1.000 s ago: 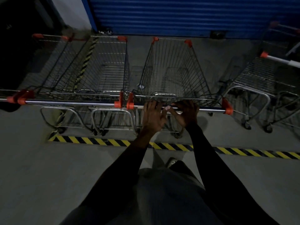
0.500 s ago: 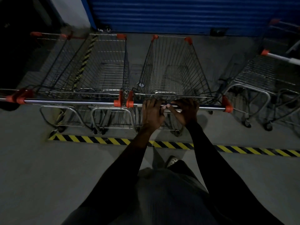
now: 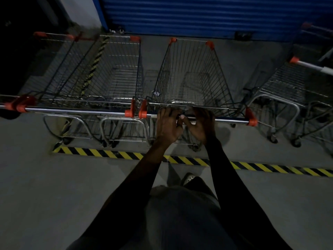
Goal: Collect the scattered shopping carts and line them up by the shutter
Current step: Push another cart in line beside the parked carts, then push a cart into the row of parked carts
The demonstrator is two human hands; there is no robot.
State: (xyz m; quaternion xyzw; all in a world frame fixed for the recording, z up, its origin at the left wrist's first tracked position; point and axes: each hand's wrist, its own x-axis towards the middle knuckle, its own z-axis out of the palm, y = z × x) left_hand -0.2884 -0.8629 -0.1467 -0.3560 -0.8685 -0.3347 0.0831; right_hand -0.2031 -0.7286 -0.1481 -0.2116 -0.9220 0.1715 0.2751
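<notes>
Fingers of our left hand [image 3: 167,124] and right hand [image 3: 202,123] curl round the handle bar [image 3: 228,120] of the shopping cart [image 3: 167,74], which faces the blue shutter [image 3: 198,15], just beside a neighbouring cart [image 3: 119,69].

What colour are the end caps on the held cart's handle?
The end caps are orange-red; head view shows them.

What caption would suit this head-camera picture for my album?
Left hand and right hand grip the handle of a shopping cart standing beside other carts facing the blue shutter.
</notes>
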